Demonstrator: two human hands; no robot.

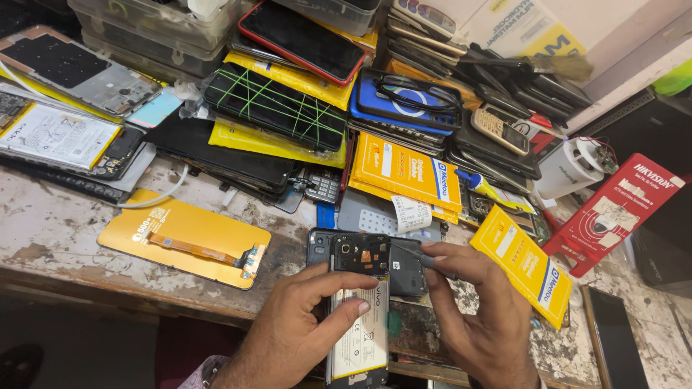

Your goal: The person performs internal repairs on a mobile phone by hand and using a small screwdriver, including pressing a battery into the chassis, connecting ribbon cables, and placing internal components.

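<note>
The left hand (292, 337) and right hand (484, 317), both cut off at the wrist by the bottom edge, work low at the bench's near rim. The left pinches an opened phone (359, 310), its back off and pale battery bare, thumb pressed across it. The right closes around a thin screwdriver (422, 258), tip hidden against the phone's dark top. The wooden bench (50, 223) is chipped and stained. A glossy yellow screen panel (184, 238) lies flat to the left; stacked phones crowd behind.
</note>
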